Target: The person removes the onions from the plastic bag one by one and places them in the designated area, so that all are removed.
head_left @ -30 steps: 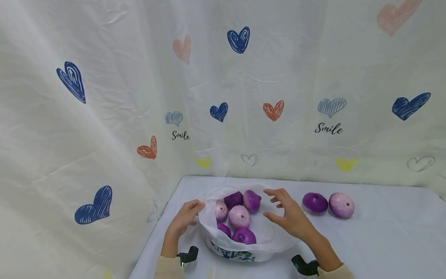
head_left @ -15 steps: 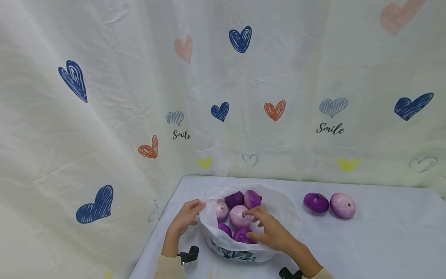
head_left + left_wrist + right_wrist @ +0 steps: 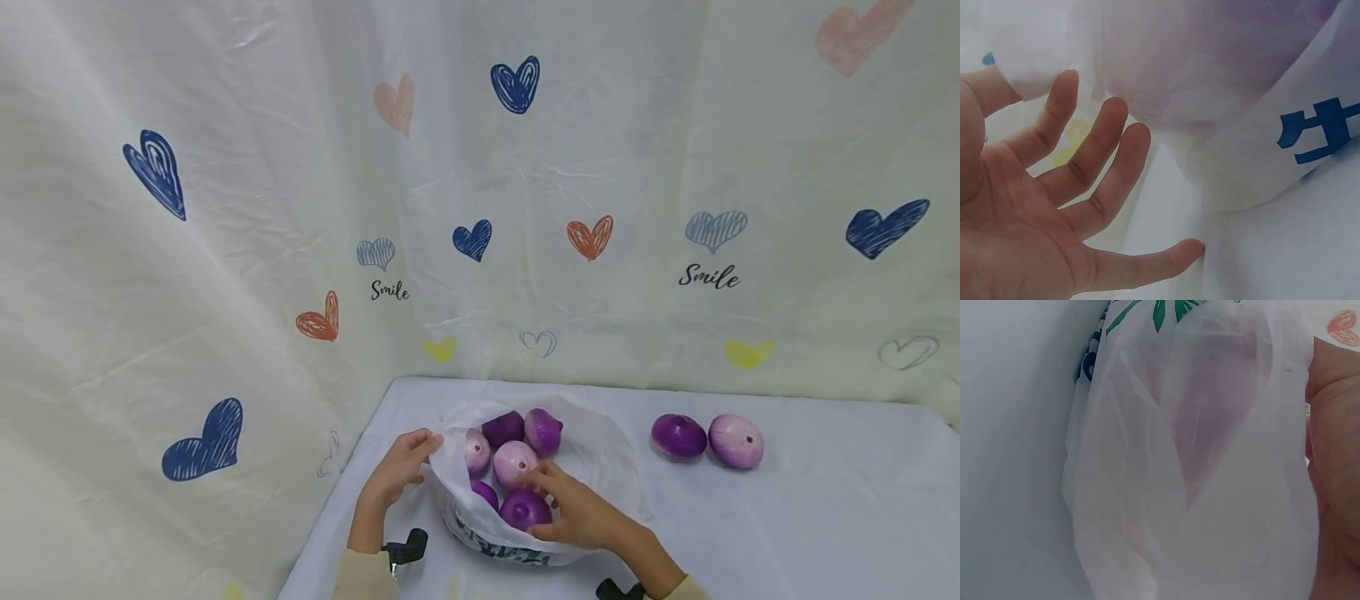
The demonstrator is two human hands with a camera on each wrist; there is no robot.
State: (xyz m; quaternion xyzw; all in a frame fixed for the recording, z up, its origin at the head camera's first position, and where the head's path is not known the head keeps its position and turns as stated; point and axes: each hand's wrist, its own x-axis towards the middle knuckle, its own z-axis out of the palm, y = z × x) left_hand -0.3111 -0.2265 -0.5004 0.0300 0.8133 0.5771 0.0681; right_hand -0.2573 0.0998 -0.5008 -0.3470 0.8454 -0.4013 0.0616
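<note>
Purple onion [image 3: 518, 510] sat just inside the near rim of a white printed bag [image 3: 600, 450], the right hand [image 3: 577, 510] having its fingers and thumb curled round the right side. On the bag's left edge the left hand [image 3: 401, 468] pinched the rim between thumb and forefinger, the other fingers spread apart. I could see five other onions [image 3: 512, 460] inside, pale and dark. Farther right, two more onions [image 3: 734, 442] lay side by side on white cloth [image 3: 825, 492], before a heart-printed backdrop [image 3: 637, 150].
</note>
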